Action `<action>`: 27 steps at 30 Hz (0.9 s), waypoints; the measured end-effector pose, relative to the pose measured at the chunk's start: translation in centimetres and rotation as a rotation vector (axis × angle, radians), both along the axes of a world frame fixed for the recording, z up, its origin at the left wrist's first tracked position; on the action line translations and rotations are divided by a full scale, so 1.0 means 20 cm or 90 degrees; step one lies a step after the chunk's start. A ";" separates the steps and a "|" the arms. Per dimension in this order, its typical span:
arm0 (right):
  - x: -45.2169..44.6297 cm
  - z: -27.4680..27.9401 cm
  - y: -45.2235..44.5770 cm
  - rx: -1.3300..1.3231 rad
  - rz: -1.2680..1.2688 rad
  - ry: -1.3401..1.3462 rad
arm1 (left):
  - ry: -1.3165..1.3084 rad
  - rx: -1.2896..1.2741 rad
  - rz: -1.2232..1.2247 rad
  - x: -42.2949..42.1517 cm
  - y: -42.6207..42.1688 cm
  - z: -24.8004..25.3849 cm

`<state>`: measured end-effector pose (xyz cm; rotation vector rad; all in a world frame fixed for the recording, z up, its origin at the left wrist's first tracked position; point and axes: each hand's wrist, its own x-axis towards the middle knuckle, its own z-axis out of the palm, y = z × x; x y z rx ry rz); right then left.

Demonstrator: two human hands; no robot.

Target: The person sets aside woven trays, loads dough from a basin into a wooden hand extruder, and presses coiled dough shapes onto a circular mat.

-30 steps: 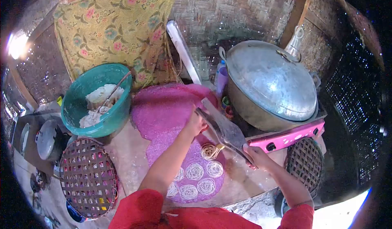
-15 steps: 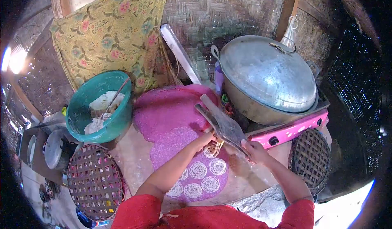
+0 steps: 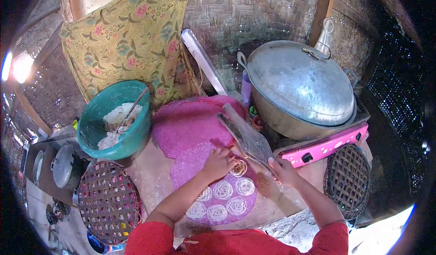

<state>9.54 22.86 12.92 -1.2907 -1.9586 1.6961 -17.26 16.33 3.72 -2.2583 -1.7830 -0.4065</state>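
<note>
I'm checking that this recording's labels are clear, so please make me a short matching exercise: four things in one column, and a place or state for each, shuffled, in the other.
Things
1. Right hand
2. Green bowl
3. Large pot
4. Left hand

Places or states
A. On the pink stove
B. Over the purple mat
C. Gripping a flat tool
D. Containing a white mass and a stick

Pairs: 1-C, 2-D, 3-A, 4-B
</note>
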 end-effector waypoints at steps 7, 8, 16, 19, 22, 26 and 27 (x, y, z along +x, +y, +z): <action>-0.05 0.12 -0.05 -0.068 0.092 0.061 | -1.540 -0.028 -0.106 -0.23 0.07 0.52; -0.07 0.12 -0.04 -0.137 0.144 0.045 | -1.573 0.034 -0.259 -0.20 0.03 0.67; -0.36 0.07 -0.01 -0.342 0.328 -0.049 | -1.786 0.150 -0.433 -0.53 0.17 0.03; -0.45 0.03 0.02 -0.298 0.337 -0.168 | -1.842 0.325 -0.156 -0.54 0.15 -0.05; -0.52 0.03 0.03 -0.187 0.339 -0.209 | -1.832 0.357 -0.170 -0.59 0.15 -0.01; -0.54 0.05 -0.01 -0.160 0.316 -0.163 | -1.822 0.342 -0.247 -0.62 0.08 0.16; -0.53 0.10 -0.01 -0.161 0.317 -0.162 | -1.806 0.342 -0.222 -0.62 0.07 0.18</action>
